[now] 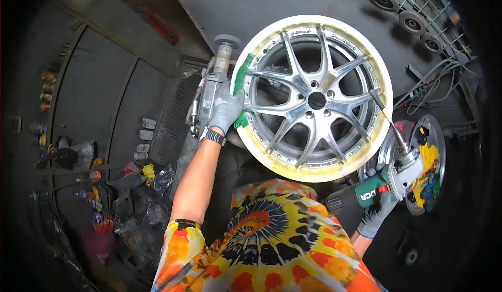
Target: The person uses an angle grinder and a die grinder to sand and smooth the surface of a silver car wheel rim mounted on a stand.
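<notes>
A silver multi-spoke alloy wheel faces up, its outer lip covered with whitish-yellow tape and a strip of green tape at the left. My left hand, in a grey glove, is closed on the wheel's left edge over the green tape; some of its fingers are hidden. Gloved too, my right hand is wrapped round a green and black power grinder at the lower right. A long thin shaft runs from the grinder's head to a small tip over the wheel's right rim, by a spoke end.
Left of the wheel stands a metal clamp-like machine with a round disc. Grinding discs hang on a wire rack at the top right, above loose cables. Another wheel holds yellow cloth. Clutter and bags lie at the left.
</notes>
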Demonstrator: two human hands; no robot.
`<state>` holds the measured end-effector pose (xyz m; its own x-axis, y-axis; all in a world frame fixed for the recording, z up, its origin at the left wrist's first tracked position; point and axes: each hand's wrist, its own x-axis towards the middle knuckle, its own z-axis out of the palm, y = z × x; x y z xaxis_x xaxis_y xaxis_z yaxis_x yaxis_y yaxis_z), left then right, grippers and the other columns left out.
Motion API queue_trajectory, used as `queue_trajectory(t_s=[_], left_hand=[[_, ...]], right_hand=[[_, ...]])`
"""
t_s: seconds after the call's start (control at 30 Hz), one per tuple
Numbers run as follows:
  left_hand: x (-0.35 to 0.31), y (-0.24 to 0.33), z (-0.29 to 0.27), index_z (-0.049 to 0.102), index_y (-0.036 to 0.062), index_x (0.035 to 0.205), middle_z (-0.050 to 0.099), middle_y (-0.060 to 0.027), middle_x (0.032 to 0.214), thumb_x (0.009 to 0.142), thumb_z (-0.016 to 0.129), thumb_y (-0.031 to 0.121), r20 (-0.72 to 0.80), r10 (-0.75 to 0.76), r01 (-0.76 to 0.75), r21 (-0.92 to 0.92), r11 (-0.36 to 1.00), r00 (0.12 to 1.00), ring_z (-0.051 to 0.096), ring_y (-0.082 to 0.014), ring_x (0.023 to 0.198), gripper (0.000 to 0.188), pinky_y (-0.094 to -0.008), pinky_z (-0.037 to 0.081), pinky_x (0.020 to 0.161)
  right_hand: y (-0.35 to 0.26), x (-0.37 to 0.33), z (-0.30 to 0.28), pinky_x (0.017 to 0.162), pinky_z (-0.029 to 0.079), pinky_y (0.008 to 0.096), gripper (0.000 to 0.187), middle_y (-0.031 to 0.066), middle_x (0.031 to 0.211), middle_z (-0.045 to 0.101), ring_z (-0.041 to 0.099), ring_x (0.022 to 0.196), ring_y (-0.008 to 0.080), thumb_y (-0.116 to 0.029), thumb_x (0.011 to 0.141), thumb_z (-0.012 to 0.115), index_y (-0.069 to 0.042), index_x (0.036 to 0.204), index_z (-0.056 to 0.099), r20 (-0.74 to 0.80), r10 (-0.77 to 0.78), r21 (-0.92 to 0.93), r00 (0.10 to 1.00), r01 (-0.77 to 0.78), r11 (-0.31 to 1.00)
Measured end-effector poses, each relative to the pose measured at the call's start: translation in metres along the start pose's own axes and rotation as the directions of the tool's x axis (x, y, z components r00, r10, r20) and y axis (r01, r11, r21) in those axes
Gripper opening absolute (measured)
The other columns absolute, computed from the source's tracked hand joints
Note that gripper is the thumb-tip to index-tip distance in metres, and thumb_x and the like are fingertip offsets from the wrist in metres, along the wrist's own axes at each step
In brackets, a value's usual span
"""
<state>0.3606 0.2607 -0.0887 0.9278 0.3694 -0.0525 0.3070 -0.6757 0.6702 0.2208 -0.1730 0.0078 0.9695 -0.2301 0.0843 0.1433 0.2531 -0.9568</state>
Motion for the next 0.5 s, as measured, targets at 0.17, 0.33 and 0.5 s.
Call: queue_trajectory(t_s=[0.17,0.33,0.5], left_hand=[[0.005,-0.011,0.019,0.059,-0.0061,0.106,0.068,-0.0331,0.096,0.097,0.061,0.029,-0.02,0.081,-0.081,-0.009,0.997,0.997,0.067,-0.0507,0.094,0.037,-0.0562,0.052,0.084],[0.002,-0.008,0.002,0.059,-0.0054,0.108,0.069,-0.0322,0.098,0.097,0.062,0.029,0.079,0.083,-0.084,0.001,0.996,0.993,0.067,-0.0497,0.094,0.036,-0.0547,0.053,0.083],[-0.003,-0.031,-0.014,0.059,-0.0005,0.119,0.071,-0.0255,0.107,0.095,0.069,0.027,0.373,0.094,0.023,-0.297,0.955,0.923,0.068,-0.0449,0.101,0.037,-0.049,0.054,0.088]], right_hand=[[0.002,-0.02,0.022,0.078,0.06,0.0391,0.084,0.0119,0.114,0.063,0.068,0.092,0.0246,-0.046,0.08,0.088,0.002,0.137,0.049,-0.116,0.003,-0.114,0.993,-0.016,0.993],[0.019,-0.043,0.059,0.096,0.052,0.0366,0.091,0.0115,0.128,0.061,0.063,0.111,0.0215,-0.029,0.07,0.084,0.001,0.145,0.043,-0.239,-0.049,-0.348,0.97,-0.039,0.937],[0.012,-0.064,0.124,0.103,0.049,0.0394,0.109,0.0115,0.129,0.058,0.061,0.115,0.0236,-0.024,0.062,0.089,-0.002,0.152,0.032,-0.3,-0.018,-0.486,0.954,-0.137,0.863]])
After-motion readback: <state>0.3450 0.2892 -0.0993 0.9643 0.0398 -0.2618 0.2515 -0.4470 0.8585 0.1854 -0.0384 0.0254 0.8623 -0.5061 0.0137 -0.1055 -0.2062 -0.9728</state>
